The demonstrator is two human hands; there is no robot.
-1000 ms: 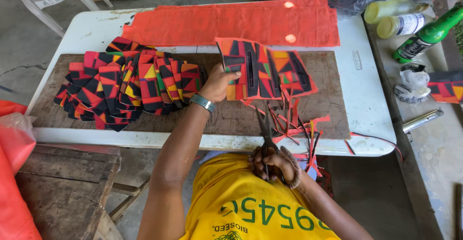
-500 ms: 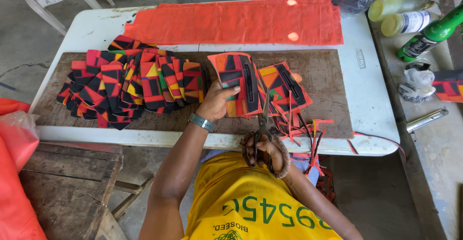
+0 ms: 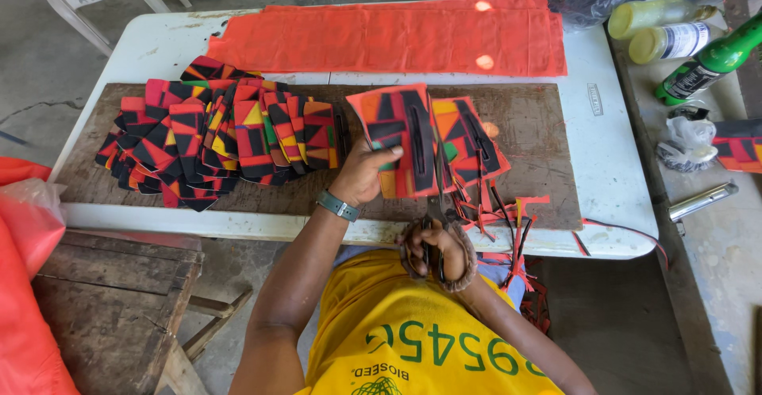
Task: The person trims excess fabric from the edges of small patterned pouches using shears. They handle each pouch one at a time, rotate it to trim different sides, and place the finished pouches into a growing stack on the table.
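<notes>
Red, black and yellow patterned fabric piece (image 3: 399, 141), a flat cut shape, sits under the left hand (image 3: 363, 174), whose fingers close on its lower left edge and press it to the brown wooden board (image 3: 540, 117) on the white plastic desk (image 3: 611, 165). Against the frames from a second and half a second ago, this piece lies a little further left and lower on the board, and the left hand has come with it. The right hand (image 3: 435, 246) is wrapped shut around the dark handles of the large metal scissors (image 3: 439, 196), at the near edge of the desk; the blades point up into the bottom of the piece, as they did half a second ago. A second patterned piece (image 3: 473, 139) lies just beside it on the right, partly overlapped. Thin red fabric trimmings (image 3: 520, 216) hang over the desk edge. The heap of cut patterned pieces (image 3: 218, 137) rests at the left of the board, unchanged, and a long orange-red cloth (image 3: 389, 38) lies beyond it.
</notes>
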